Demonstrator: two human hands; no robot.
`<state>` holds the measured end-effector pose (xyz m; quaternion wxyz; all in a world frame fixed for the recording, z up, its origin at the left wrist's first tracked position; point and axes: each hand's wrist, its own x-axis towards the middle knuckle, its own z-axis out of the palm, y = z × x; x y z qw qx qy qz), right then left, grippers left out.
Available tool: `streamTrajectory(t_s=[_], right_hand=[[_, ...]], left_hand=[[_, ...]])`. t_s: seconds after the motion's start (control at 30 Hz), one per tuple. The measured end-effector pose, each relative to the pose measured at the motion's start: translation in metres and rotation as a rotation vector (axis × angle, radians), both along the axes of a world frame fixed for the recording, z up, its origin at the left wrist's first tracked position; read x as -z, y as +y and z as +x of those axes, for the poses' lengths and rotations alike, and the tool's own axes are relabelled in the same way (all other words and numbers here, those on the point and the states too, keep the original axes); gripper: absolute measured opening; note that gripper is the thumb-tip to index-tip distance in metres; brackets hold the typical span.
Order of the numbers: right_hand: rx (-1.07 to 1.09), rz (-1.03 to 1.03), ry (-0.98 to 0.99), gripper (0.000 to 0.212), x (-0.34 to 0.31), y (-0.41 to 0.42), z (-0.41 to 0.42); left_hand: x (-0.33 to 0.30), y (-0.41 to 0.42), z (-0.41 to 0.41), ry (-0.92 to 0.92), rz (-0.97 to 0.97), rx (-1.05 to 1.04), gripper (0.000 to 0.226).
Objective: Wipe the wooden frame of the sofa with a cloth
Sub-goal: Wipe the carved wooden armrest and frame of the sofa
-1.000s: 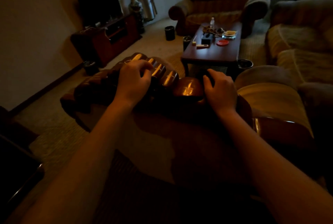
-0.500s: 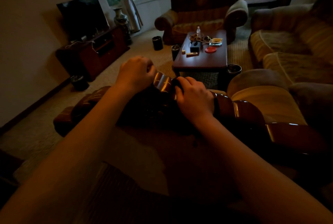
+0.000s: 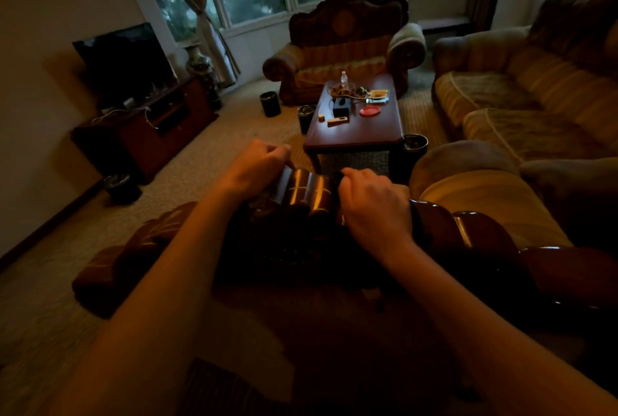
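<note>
dark cloth (image 3: 335, 178) in right hand (image 3: 371, 206), on wooden frame (image 3: 302, 193)

We see the wooden frame (image 3: 306, 193) of the sofa right in front of us. It is dark brown wood, carved into round, shiny bumps that catch little bits of light. It runs from the low left, up to a high middle part, then off to the right beside a yellow cushion. A dark cloth (image 3: 337, 177) peeks out at the top of the frame, near the middle. The room is dim, so we cannot see the cloth well.
</note>
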<state>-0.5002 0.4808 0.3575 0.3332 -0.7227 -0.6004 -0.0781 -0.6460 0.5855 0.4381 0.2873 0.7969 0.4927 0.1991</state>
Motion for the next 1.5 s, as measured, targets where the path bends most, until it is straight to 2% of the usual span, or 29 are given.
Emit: streamTrajectory(t_s=[0.1,0.17,0.2,0.27,0.33,0.4,0.47,0.63,0.83,0.9,0.97,1.07,1.2,1.33,1.43,1.5], right_hand=[[0.044,0.124,0.132,0.046,0.004,-0.012,-0.015],[0.034,0.083,0.165,0.041,0.0,-0.002,-0.01],[0.018,-0.004,0.226,0.037,-0.004,0.007,-0.004],[-0.008,-0.303,0.339,0.028,-0.016,0.034,0.014],[-0.045,-0.553,0.435,0.027,-0.028,0.06,0.024],[-0.042,-0.635,0.601,0.023,-0.035,0.077,0.024],[-0.025,-0.601,0.715,0.021,-0.037,0.082,0.021],[-0.072,-0.416,0.775,0.015,-0.025,0.074,0.03],[-0.132,-0.582,0.623,0.021,-0.03,0.092,0.03],[-0.184,-0.551,0.671,0.022,-0.032,0.089,0.027],[-0.196,-0.35,0.697,0.026,-0.028,0.07,0.021],[-0.23,0.034,0.549,0.031,-0.021,0.026,-0.007],[-0.342,0.247,0.476,0.035,-0.023,-0.003,-0.043],[-0.272,0.221,0.334,0.036,-0.026,0.012,-0.046],[-0.128,0.014,0.448,0.039,-0.032,0.037,-0.03],[-0.045,-0.075,0.524,0.028,-0.032,0.043,-0.025]], left_hand=[[-0.001,0.002,0.003,-0.03,-0.045,0.01,0.025],[-0.001,0.005,0.005,-0.051,-0.05,0.012,0.025],[0.0,0.006,0.005,-0.055,-0.042,0.017,0.026],[0.001,0.005,0.004,-0.057,-0.026,0.027,0.027],[0.002,0.005,0.002,-0.065,-0.017,0.038,0.03],[0.001,0.005,0.001,-0.063,0.003,0.043,0.034],[0.002,0.007,0.0,-0.06,0.018,0.063,0.037],[0.008,0.009,0.002,-0.057,0.052,0.093,0.036],[0.008,0.011,0.007,-0.046,0.062,0.036,0.036],[0.008,0.013,0.006,-0.051,0.03,0.031,0.036],[0.01,0.013,0.005,-0.066,-0.01,0.039,0.034],[0.012,0.014,0.001,-0.109,-0.054,0.023,0.03],[0.007,0.013,0.0,-0.122,-0.032,0.02,0.032],[0.011,0.015,0.0,-0.132,-0.012,0.045,0.033],[0.011,0.016,-0.001,-0.153,-0.026,0.049,0.037],[0.008,0.019,-0.003,-0.184,-0.05,0.043,0.038]])
